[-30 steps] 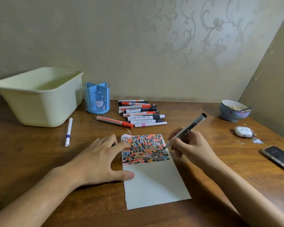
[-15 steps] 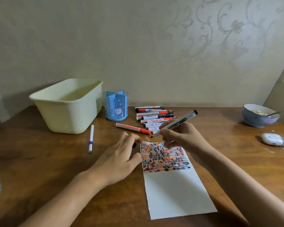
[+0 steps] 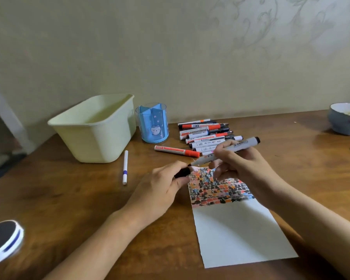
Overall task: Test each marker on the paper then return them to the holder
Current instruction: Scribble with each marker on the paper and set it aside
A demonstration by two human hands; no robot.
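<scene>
— What have you got in your hands?

— A grey marker (image 3: pixel 226 152) with a black end, in my right hand (image 3: pixel 242 168). My fingers are closed around the barrel near its middle, and it lies tilted, tip down to the left, black end up to the right. The tip sits just above the top edge of the paper (image 3: pixel 236 229).

— And the other hand?

— My left hand (image 3: pixel 162 186) is pinched shut on a small black cap (image 3: pixel 182 172), right beside the marker's tip. Cap and tip are nearly touching; I cannot tell whether they meet.

— Can you read anything on the marker?

— There is dark print along the barrel, but it is blurred and partly under my fingers, so no.

— What does the paper look like?

— A white sheet lying on the counter (image 3: pixel 69 199), its upper part covered with rows of little black, red, orange and blue dabs. The lower part is blank. My right hand hangs over the coloured part.

— And the rest of the markers?

— A pile of markers (image 3: pixel 204 134) lies behind my hands, white barrels with red and black caps, and some have printed labels too small to read. One red-capped marker (image 3: pixel 177 151) lies apart in front of the pile. The blue holder (image 3: pixel 152 123), with a small cartoon face on it, stands left of the pile, next to a pale green tub (image 3: pixel 95 130). A thin white pen (image 3: pixel 125 167) with a blue band lies in front of the tub.
</scene>
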